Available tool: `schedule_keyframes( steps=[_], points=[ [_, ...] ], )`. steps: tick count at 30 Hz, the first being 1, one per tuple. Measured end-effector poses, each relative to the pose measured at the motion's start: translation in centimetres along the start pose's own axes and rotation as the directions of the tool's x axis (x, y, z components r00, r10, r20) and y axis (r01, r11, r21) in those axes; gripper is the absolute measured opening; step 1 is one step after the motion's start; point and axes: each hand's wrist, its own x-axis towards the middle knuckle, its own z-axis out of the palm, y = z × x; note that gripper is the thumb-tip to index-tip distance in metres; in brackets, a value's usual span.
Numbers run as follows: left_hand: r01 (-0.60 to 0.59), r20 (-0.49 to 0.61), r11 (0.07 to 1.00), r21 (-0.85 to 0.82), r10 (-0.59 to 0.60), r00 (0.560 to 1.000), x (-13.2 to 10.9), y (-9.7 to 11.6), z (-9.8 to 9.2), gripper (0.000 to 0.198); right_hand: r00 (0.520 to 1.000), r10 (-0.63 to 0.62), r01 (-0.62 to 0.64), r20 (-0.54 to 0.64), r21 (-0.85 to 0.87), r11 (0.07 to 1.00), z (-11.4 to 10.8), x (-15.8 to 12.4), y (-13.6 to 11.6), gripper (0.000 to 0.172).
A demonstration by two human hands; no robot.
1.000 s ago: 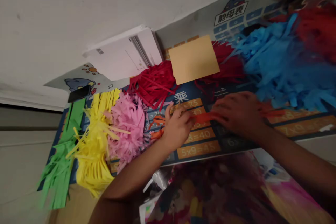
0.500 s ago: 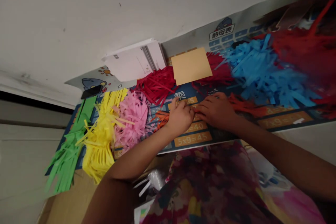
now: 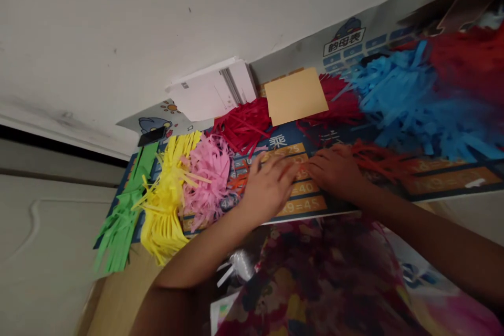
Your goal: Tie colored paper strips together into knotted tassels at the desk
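Note:
An orange fringed paper tassel (image 3: 384, 160) lies across the dark blue printed mat, its strips spreading out to both sides of my hands. My left hand (image 3: 271, 184) rests over its left half with the fingers stretched out and slightly apart. Close by on the right, my right hand (image 3: 334, 170) has its bent fingers pressed together on the tassel's narrow middle. The fingertips of both hands nearly meet there, and they partly hide the paper.
Pink (image 3: 208, 173), yellow (image 3: 165, 199) and green fringed paper (image 3: 128, 210) lie to the left. Crimson fringe (image 3: 246, 126), a tan paper sheet (image 3: 296, 97) and a white card stack (image 3: 212, 89) are behind. Blue fringe (image 3: 413, 100) and red fringe (image 3: 472, 63) fill the right.
My left hand's fingers have uncurled from a pinch and now lie stretched out. My right hand stays on the tassel's middle. The view has shifted slightly.

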Motion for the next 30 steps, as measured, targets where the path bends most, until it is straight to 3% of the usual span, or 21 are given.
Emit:
schedule_keyframes(
  steps=[3,8,12,20,25,30],
  points=[
    [-0.042,-0.030,0.999,0.032,0.043,0.999,1.3,1.0,2.8,0.024,0.999,-0.025,0.024,-0.027,-0.019,1.000,-0.4,-0.3,-0.1,0.025],
    [-0.111,-0.088,0.994,-0.014,0.109,0.990,0.3,-0.5,5.3,0.019,0.999,-0.041,0.040,0.018,0.085,0.996,-0.7,-1.6,1.1,0.023],
    [-0.084,-0.098,0.988,-0.126,0.072,0.993,-0.9,-1.6,5.3,0.019,0.994,-0.024,0.011,0.104,0.128,0.992,-0.5,-2.8,2.8,0.024],
    [0.172,-0.021,0.908,-0.382,-0.194,0.981,-1.0,-2.1,5.1,0.016,0.957,0.170,-0.241,0.233,0.324,0.915,1.0,-3.1,4.8,0.029],
    [0.272,-0.003,0.874,-0.401,-0.298,0.954,-0.6,-1.9,5.2,0.023,0.912,0.189,-0.320,0.363,0.344,0.883,1.0,-1.9,5.5,0.030],
    [0.313,0.067,0.880,-0.357,-0.310,0.948,0.1,-1.8,5.4,0.023,0.897,0.224,-0.346,0.382,0.291,0.892,1.0,-1.2,5.4,0.030]
  ],
)
